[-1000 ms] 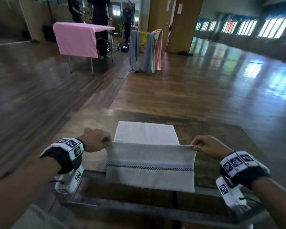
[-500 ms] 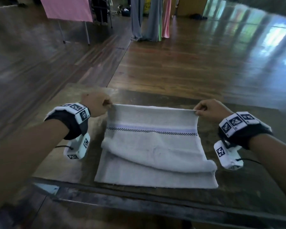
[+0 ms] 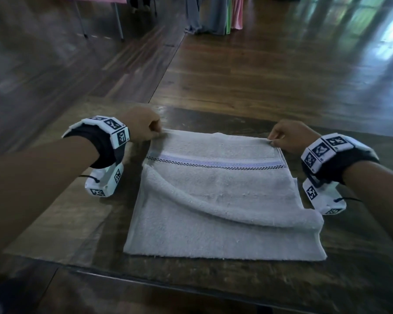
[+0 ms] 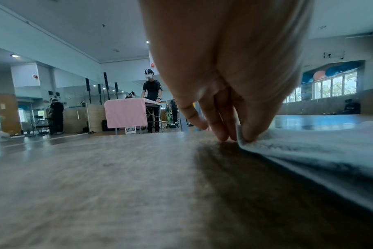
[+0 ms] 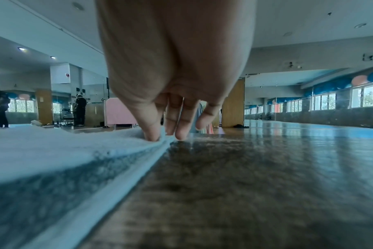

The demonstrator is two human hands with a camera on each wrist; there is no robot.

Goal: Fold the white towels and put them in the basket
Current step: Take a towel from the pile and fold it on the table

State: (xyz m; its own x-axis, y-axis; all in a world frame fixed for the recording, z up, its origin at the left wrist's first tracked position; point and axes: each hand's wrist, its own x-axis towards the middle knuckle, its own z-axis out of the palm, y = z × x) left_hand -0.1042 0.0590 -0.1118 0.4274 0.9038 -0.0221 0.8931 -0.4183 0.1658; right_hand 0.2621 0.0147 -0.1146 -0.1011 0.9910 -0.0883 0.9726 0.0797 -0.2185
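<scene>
A white towel [image 3: 222, 200] with a blue and checked stripe lies folded over on the dark wooden table [image 3: 77, 223]. Its upper layer sags in a loose roll across the middle. My left hand [image 3: 154, 131] pinches the far left corner of the upper layer, low on the table. My right hand [image 3: 273, 140] pinches the far right corner in the same way. The left wrist view shows the left hand [image 4: 240, 138] holding the towel [image 4: 309, 148] edge between thumb and fingers. In the right wrist view the right hand [image 5: 162, 136] pinches the towel [image 5: 64, 151] corner. No basket is in view.
The table's near edge [image 3: 191, 288] runs along the bottom of the head view. Beyond the far edge lies wooden floor [image 3: 259, 75]. Farther off hang grey and pink cloths on a rack [image 3: 213, 14], and a pink-draped table [image 4: 126, 112] stands with people beside it.
Both hands have carried the towel's near edge up and away over the rest, then down to the far edge on the table. The head camera has tilted downward.
</scene>
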